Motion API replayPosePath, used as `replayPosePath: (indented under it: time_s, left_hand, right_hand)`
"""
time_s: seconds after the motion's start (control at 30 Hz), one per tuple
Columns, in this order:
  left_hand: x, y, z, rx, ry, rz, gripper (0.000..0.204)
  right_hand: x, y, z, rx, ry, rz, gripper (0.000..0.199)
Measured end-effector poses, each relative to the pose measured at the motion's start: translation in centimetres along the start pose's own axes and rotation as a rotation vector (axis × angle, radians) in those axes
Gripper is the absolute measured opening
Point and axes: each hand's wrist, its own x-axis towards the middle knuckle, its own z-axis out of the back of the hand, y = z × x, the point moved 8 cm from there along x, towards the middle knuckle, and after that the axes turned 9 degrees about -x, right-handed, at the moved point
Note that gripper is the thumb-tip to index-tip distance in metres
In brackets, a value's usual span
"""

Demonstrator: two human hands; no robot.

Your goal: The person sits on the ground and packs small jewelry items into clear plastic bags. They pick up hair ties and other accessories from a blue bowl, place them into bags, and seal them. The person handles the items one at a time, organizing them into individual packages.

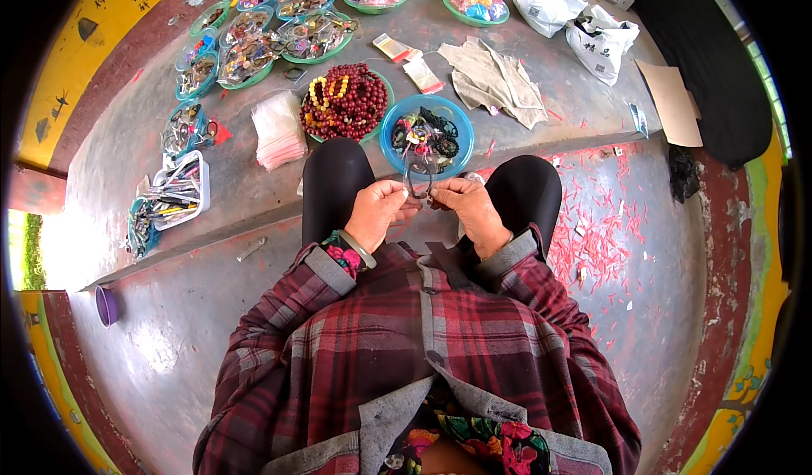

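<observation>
Over my lap, my left hand [377, 211] and my right hand [475, 213] face each other with fingertips pinched. Between them they hold a thin dark cord bracelet [411, 189], its loop rising toward the bowl behind; fine details are too small to make out. A blue bowl [464, 125] of black cords and small colourful pieces stands just past my fingers, on the ledge edge between my knees. To its left, a green bowl [388, 107] is heaped with dark red bead strings [359, 107] and a yellow bead string [320, 93].
Clear plastic bags [279, 130] lie left of the beads. A white tray [203, 189] of pens and tools sits farther left. Several trinket bowls [245, 52] crowd the back left. A beige cloth [491, 73] and white bags [599, 42] lie right. Red scraps [592, 238] litter the floor.
</observation>
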Motion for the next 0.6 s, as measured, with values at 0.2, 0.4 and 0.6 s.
replayPosePath:
  time_s: [0.2,0.4,0.6]
  left_hand:
    - [-0.4,-0.4,-1.4,-0.073,0.044,0.02,0.019]
    - [-0.3,-0.6,-0.5,-0.025,-0.022,0.024,0.02]
    - [-0.2,-0.8,-0.3,-0.05,-0.018,0.003,0.02]
  right_hand:
    - [0.0,0.0,0.0,-0.058,-0.012,-0.003,0.009]
    - [-0.1,0.5,-0.3,-0.053,0.019,0.01,0.008]
    - [0.4,-0.9,-0.7,-0.133,0.112,-0.008,0.009]
